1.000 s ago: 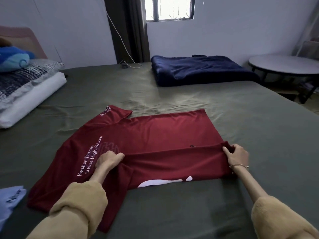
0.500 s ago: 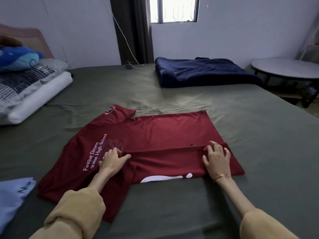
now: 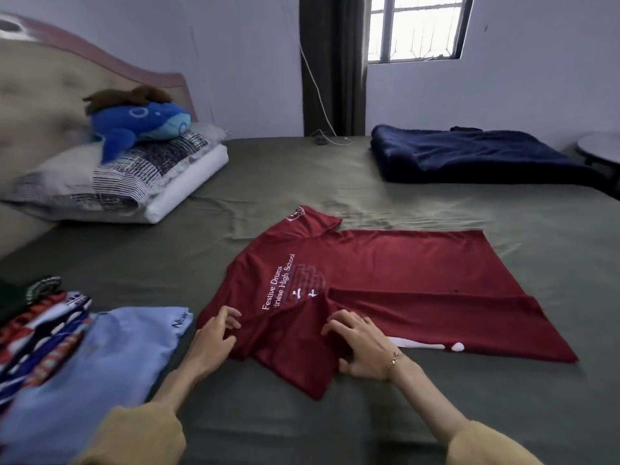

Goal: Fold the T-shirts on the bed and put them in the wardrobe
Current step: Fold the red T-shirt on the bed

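The right hand leaves the hem end of the red shirt and now rests on its near sleeve, close to the left hand, which shifts to the shoulder edge.

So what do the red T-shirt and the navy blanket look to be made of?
Red T-shirt: thin knit, perhaps polyester; smooth with a slight sheen, lying flat and limp. Navy blanket: thick fleece or plush, judging by its fuzzy matte pile.

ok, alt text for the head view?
Both hands, left and right, rest on a half-folded red T-shirt on a green bed; a light blue T-shirt lies left.
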Tool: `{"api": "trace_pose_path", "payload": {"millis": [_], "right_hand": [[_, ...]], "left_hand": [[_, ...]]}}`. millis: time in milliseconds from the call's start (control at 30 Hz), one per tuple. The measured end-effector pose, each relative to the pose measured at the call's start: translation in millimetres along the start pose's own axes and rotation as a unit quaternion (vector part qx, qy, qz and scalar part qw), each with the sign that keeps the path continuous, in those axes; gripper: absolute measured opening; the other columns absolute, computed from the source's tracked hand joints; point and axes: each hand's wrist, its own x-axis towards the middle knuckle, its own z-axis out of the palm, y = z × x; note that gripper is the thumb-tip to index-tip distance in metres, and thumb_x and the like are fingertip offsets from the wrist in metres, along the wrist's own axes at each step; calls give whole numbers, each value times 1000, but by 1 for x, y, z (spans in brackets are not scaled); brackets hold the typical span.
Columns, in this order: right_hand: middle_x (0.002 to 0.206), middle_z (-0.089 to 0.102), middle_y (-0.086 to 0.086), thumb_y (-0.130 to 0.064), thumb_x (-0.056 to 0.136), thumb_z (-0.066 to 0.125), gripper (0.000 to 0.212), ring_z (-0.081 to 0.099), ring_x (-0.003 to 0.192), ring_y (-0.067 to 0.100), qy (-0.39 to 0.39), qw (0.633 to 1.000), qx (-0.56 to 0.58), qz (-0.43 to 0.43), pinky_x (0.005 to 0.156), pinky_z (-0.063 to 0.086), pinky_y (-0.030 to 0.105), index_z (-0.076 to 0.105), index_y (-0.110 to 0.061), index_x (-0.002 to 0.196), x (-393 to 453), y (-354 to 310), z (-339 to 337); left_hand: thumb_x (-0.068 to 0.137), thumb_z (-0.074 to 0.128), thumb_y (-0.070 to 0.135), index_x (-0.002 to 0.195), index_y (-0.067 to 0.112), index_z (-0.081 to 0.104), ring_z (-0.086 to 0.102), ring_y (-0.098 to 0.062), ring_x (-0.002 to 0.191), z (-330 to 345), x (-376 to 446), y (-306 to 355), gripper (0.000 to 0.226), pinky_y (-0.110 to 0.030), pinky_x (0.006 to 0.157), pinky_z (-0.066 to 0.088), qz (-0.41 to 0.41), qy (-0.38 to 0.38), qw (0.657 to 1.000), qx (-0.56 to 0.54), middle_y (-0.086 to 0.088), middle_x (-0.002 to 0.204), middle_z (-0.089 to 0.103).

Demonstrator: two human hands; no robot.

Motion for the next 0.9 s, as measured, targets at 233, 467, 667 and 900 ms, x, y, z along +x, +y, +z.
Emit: {"api": "trace_pose_path", "payload": {"millis": [233,467,667,900], "right_hand": [[131,45,-12,-26,68,52,47,32,119,3,-32,999,-1,-20,104,23,31,58,-28,114,12,-34,19],[113,66,12,-14,94,49,32,58,108,31,62,995,48,65,89,38,35,51,-9,125,72,-31,5],[116,59,17,-7,90,50,35,56,108,35,154,982,25,102,85,42,41,49,-4,125,150,-18,-26],[117,59,7,-18,95,44,32,59,103,34,119,979,-104,127,74,43,37,44,-15,126,210,-7,-22]], "left_hand": [[60,57,-1,104,27,48,48,-8,101,-23,15,-12,53,-8,85,35,47,-199,972,115,5,107,51],[90,49,7,101,23,65,51,-19,119,-20,29,-11,25,-23,97,33,-43,-143,988,-47,-2,121,61],[101,39,32,138,17,48,38,-21,135,-23,53,-19,41,-28,106,28,-101,-136,981,-97,-4,144,45],[102,35,33,146,10,32,26,-21,142,-17,75,-37,49,-28,111,21,-119,-116,979,-121,-8,153,30]]}}
